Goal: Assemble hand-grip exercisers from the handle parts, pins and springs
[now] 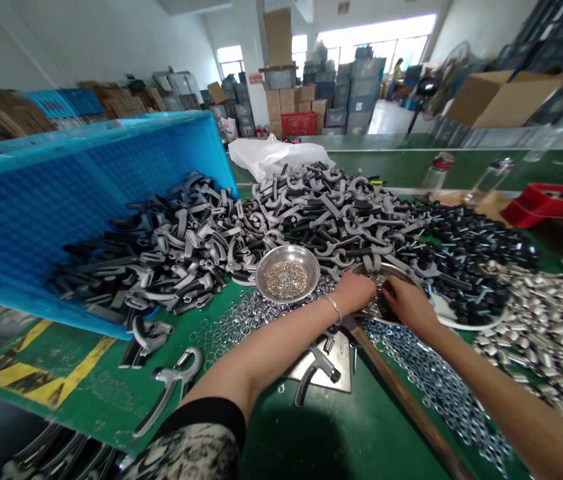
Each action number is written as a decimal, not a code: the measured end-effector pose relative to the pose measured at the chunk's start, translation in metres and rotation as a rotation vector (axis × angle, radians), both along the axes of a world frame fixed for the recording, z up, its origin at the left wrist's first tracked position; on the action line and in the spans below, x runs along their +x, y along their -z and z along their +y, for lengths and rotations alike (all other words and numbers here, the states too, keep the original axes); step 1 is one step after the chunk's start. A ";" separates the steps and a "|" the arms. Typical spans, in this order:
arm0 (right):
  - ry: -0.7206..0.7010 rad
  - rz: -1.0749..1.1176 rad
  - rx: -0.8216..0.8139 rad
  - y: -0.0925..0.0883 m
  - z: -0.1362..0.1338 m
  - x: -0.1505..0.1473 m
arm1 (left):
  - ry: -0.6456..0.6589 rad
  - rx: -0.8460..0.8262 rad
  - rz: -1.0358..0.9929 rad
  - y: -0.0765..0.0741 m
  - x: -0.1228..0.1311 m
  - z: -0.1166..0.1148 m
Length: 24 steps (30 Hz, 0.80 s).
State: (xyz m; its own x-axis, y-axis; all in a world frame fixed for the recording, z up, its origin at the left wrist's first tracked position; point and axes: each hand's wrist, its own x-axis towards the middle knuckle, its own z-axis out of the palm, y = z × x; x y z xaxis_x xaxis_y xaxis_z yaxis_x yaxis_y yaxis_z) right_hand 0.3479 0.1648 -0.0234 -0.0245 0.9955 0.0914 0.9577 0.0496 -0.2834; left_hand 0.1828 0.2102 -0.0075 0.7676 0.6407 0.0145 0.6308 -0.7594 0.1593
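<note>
Head view: both hands meet at the steel bowl [394, 269], which lies right of centre on the counter [306, 443], with small parts [373, 308] showing in it. The relation that counts is the bowl's place between the hands: the left hand [358, 291] comes over its left side, the right hand [408, 305] over its right side, fingers pointing at each other, and neither is clearly nearer to the parts. The bowl is round, so it offers no long axis. The left arm reaches far and right, its wrist low, back of the hand up, fingers curled together; I cannot tell whether they pinch anything. The right arm slants far and left, fingers bent inward with the tips hidden or blurred, so its grasp cannot be told either.

Left of the left hand, just beyond the forearm, sits a second bowl [288, 253] of small parts. A hammer [404, 395] lies on the near side, its wooden handle running near and right from just beside the steel bowl, between the forearms. A grip [319, 365] rests on the plate [344, 373], left of that handle.
</note>
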 end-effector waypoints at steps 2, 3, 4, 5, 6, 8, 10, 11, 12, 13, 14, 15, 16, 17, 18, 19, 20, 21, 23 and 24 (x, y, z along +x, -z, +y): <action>0.040 0.064 0.048 -0.009 -0.004 0.001 | -0.022 -0.004 -0.039 0.001 -0.004 -0.003; 0.054 0.104 0.067 -0.016 -0.009 0.002 | -0.036 -0.009 -0.058 0.001 -0.005 -0.004; 0.060 0.163 0.079 -0.023 -0.016 0.001 | -0.047 -0.017 -0.078 0.002 -0.005 -0.005; 0.054 0.241 0.081 -0.030 -0.024 -0.002 | -0.057 -0.027 -0.099 0.003 -0.006 -0.005; 0.031 0.331 0.069 -0.036 -0.035 -0.006 | -0.063 -0.041 -0.121 0.003 -0.006 -0.005; -0.072 0.500 -0.003 -0.043 -0.060 -0.021 | -0.069 -0.075 -0.165 0.005 -0.006 -0.004; -0.172 0.596 -0.125 -0.041 -0.084 -0.043 | -0.074 -0.117 -0.215 0.007 -0.006 -0.004; -0.187 0.624 -0.199 -0.037 -0.093 -0.056 | -0.079 -0.139 -0.244 0.007 -0.007 -0.004; -0.174 0.635 -0.275 -0.031 -0.100 -0.068 | -0.085 -0.162 -0.280 0.006 -0.008 -0.004; -0.148 0.615 -0.337 -0.026 -0.104 -0.079 | -0.091 -0.184 -0.321 0.005 -0.009 -0.005; -0.127 0.569 -0.382 -0.021 -0.106 -0.088 | -0.097 -0.207 -0.368 0.003 -0.011 -0.006; -0.122 0.504 -0.407 -0.017 -0.105 -0.096 | -0.107 -0.228 -0.415 0.000 -0.014 -0.008; -0.133 0.430 -0.411 -0.014 -0.103 -0.102 | -0.118 -0.241 -0.453 -0.003 -0.018 -0.010; -0.153 0.362 -0.401 -0.013 -0.100 -0.106 | -0.135 -0.266 -0.499 -0.007 -0.024 -0.013; -0.170 0.310 -0.385 -0.013 -0.096 -0.109 | -0.154 -0.314 -0.566 -0.010 -0.031 -0.017; -0.185 0.275 -0.379 -0.013 -0.093 -0.111 | -0.177 -0.385 -0.660 -0.013 -0.041 -0.022; -0.193 0.244 -0.382 -0.015 -0.090 -0.112 | -0.203 -0.472 -0.774 -0.015 -0.052 -0.029; -0.201 0.205 -0.388 -0.016 -0.088 -0.113 | -0.235 -0.565 -0.897 -0.015 -0.065 -0.036; -0.217 0.121 -0.398 -0.020 -0.085 -0.114 | -0.315 -0.711 -1.097 -0.012 -0.095 -0.053; -0.224 0.075 -0.396 -0.022 -0.084 -0.115 | -0.365 -0.743 -1.142 -0.008 -0.112 -0.062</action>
